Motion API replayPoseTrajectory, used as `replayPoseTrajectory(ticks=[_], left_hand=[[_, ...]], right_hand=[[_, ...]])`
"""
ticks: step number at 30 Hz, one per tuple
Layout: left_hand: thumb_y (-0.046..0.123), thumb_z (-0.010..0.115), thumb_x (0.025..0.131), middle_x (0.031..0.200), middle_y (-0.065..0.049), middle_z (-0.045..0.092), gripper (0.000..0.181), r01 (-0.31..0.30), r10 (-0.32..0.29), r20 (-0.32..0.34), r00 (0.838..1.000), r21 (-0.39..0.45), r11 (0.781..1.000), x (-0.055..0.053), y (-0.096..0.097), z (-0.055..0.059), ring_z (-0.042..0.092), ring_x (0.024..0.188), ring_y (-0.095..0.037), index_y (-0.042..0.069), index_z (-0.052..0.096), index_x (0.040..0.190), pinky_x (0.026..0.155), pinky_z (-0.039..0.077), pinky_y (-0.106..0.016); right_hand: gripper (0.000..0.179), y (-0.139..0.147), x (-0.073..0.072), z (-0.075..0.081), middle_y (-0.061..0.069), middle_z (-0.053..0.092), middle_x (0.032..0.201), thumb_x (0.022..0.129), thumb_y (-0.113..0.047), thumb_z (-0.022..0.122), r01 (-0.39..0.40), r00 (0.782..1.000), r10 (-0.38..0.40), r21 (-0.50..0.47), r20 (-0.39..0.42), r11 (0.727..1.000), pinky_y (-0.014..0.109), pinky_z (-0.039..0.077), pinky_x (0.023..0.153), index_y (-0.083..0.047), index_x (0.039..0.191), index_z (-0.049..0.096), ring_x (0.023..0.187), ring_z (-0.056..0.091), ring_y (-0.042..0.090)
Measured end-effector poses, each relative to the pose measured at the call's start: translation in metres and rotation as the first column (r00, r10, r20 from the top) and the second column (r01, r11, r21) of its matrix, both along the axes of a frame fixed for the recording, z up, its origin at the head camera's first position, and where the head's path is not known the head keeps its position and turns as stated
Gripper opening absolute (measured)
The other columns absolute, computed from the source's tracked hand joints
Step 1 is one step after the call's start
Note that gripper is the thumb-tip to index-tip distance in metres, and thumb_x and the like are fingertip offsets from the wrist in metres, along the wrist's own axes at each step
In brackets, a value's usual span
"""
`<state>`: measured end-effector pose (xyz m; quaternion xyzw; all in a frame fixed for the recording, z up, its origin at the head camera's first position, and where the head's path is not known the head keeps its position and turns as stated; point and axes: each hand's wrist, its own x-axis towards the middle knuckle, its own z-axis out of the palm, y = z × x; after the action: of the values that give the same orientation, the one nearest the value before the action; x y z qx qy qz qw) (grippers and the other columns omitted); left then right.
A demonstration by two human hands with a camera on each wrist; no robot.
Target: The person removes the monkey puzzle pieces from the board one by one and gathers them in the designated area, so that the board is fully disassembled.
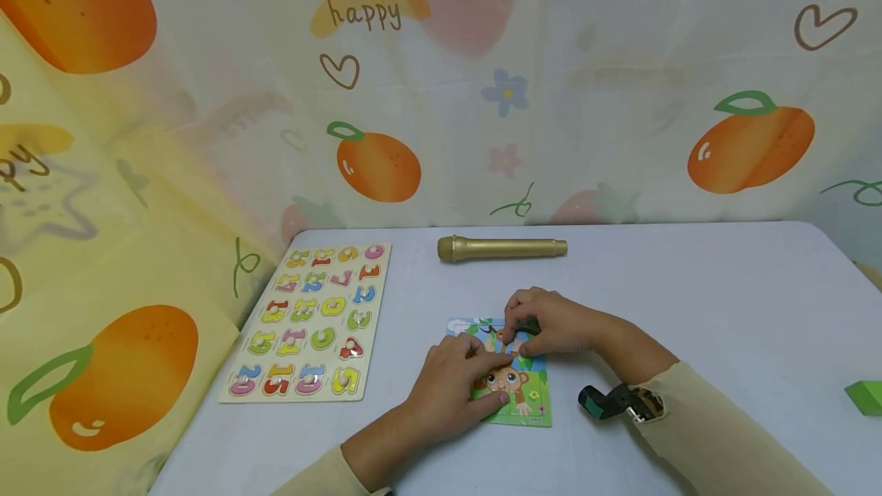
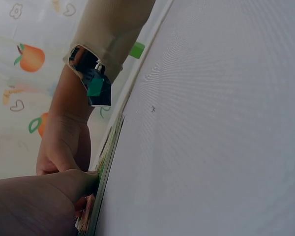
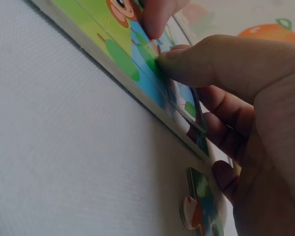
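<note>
A monkey jigsaw puzzle with a green and blue picture lies flat on the white table. My left hand rests on its left side, index finger and thumb pressing on the picture. At its upper right corner my right hand pinches a puzzle piece between thumb and fingers; the piece sits slightly tilted over the board in the right wrist view. A second, loose piece shows beside the board, below the right little finger; whether the finger touches it I cannot tell.
To the left lies a number peg board with colourful knobbed numbers. A gold toy microphone lies behind the puzzle. A green block is at the far right edge. A fruit-print cloth hangs behind the table.
</note>
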<state>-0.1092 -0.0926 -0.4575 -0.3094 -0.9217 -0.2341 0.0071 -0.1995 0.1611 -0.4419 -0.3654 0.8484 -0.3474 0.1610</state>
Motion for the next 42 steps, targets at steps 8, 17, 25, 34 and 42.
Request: replayPoseTrajectory(ticks=[8, 17, 25, 34, 42], left_hand=[[0.043, 0.081, 0.094, 0.101, 0.012, 0.045, 0.048, -0.003, 0.003, 0.007, 1.000, 0.001, 1.000, 0.000, 0.001, -0.001, 0.039, 0.093, -0.008, 0.035, 0.072, 0.141, 0.080, 0.033, -0.030], [0.042, 0.082, 0.094, 0.105, 0.011, 0.048, 0.048, -0.006, 0.006, 0.000, 1.000, 0.008, 1.000, -0.001, 0.000, -0.002, 0.041, 0.096, -0.009, 0.034, 0.073, 0.140, 0.083, 0.034, -0.031], [0.041, 0.082, 0.093, 0.105, 0.011, 0.049, 0.047, -0.005, 0.005, -0.003, 1.000, 0.014, 1.000, -0.002, 0.000, -0.002, 0.041, 0.096, -0.009, 0.033, 0.074, 0.139, 0.084, 0.034, -0.032], [0.042, 0.082, 0.094, 0.101, 0.012, 0.045, 0.050, -0.006, 0.006, 0.010, 1.000, 0.005, 1.000, 0.000, 0.000, -0.001, 0.038, 0.092, -0.008, 0.036, 0.071, 0.142, 0.081, 0.032, -0.030], [0.043, 0.081, 0.094, 0.101, 0.012, 0.045, 0.050, -0.005, 0.005, 0.006, 1.000, 0.000, 1.000, 0.000, 0.000, -0.001, 0.037, 0.091, -0.008, 0.038, 0.070, 0.143, 0.080, 0.032, -0.029]], right_hand=[[0.021, 0.001, -0.002, 0.001, -0.011, 0.063, 0.116, 0.090, -0.008, 0.082, 0.010, 0.999, -0.008, -0.042, 0.037, 0.999, 0.052, 0.041, 0.109, -0.027, 0.098, 0.079, 0.119, 0.055, 0.020], [0.026, 0.002, -0.005, 0.008, -0.004, 0.071, 0.110, 0.094, -0.004, 0.077, 0.093, 0.986, -0.081, -0.077, 0.148, 0.993, 0.039, 0.053, 0.089, -0.020, 0.115, 0.075, 0.099, 0.064, 0.018], [0.018, 0.005, -0.004, 0.017, 0.003, 0.067, 0.096, 0.094, -0.008, 0.078, 0.134, 0.959, -0.099, -0.116, 0.267, 0.984, 0.028, 0.050, 0.062, -0.009, 0.111, 0.076, 0.087, 0.059, 0.022], [0.006, 0.010, 0.000, 0.019, -0.002, 0.067, 0.085, 0.098, -0.017, 0.078, 0.116, 0.965, -0.091, -0.090, 0.248, 0.989, 0.027, 0.046, 0.060, -0.011, 0.099, 0.078, 0.076, 0.056, 0.017], [0.006, 0.036, -0.002, 0.026, -0.004, 0.067, 0.087, 0.101, -0.022, 0.076, 0.138, 0.979, -0.126, -0.064, 0.161, 0.988, 0.032, 0.049, 0.077, -0.017, 0.100, 0.077, 0.085, 0.059, 0.019]])
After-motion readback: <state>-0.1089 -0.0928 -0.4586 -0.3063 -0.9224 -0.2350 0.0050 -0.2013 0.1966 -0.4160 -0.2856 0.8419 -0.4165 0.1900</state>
